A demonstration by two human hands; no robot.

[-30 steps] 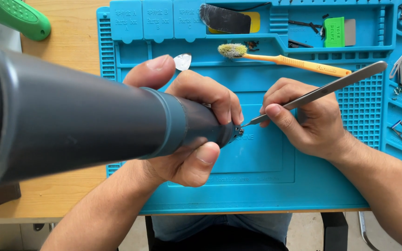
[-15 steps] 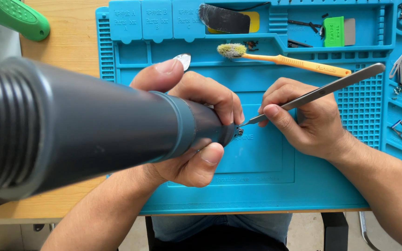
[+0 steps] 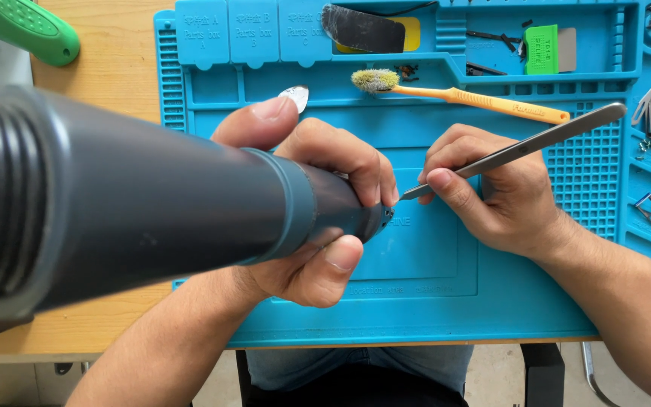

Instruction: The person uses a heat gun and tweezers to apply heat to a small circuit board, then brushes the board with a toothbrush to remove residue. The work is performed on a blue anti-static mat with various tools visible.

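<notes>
While over blue mat (image 3: pixel 431 301): left hand (image 3: pixel 303 203) clenched round dark grey cylindrical tool (image 3: pixel 152 218), right hand (image 3: pixel 491 188) pinching metal tweezers (image 3: pixel 521 145).
Tool tilted, narrow end above mat centre, wide end close to camera; tweezers tip touching that narrow end. Behind: orange-handled brush (image 3: pixel 476 98), green handle (image 3: pixel 24 29) on wooden worktop (image 3: pixel 114 83), small metal parts at mat's right edge.

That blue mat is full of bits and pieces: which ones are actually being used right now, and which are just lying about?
In use:
- dark grey tube-shaped device, gripped by the left hand
- metal tweezers, pinched in the right hand, tip at the device's end
- blue mat beneath both

Lying about:
- orange toothbrush
- green tool handle
- small green card
- silver pick
</notes>
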